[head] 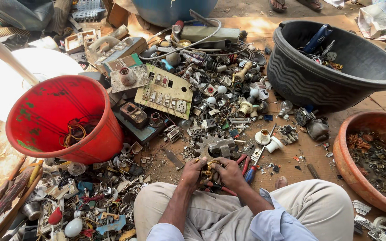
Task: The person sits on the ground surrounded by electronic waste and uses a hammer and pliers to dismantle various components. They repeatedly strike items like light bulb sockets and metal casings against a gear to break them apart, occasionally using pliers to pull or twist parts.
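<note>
Both hands meet low centre, just above the knees. Left hand [193, 172] and right hand [228, 172] are both closed around one small piece of tangled brass-coloured wire scrap [209, 167], fingers curled over it from either side. Exact grip is hard to read, as the piece is mostly hidden by the fingers.

Landmark: grey metal gear [207, 145] on the floor.
- The wire scrap sits just below the gear, close to it, held off the ground.
- Red-handled pliers [245, 163] lie just right of the gear, beside the right hand; a blue-handled tool [250, 174] is next to them.
- White ceramic lamp holders [268, 139] lie right of the gear.
- Beige switch plate [166, 93] lies above-left of the gear, flat on the scrap heap.
- Red plastic bucket [45, 117] sits far left of the gear, tilted toward the camera, with a few wires inside.
- Black plastic tub [300, 78] stands up-right of the gear, holding some loose parts and a blue item.
- Terracotta-coloured basin [349, 156] sits far right, holding dark metal bits.
- Mixed pile of sockets, bulbs and plastic fragments [94, 201] lies below-left of the gear, next to the left knee.
</note>
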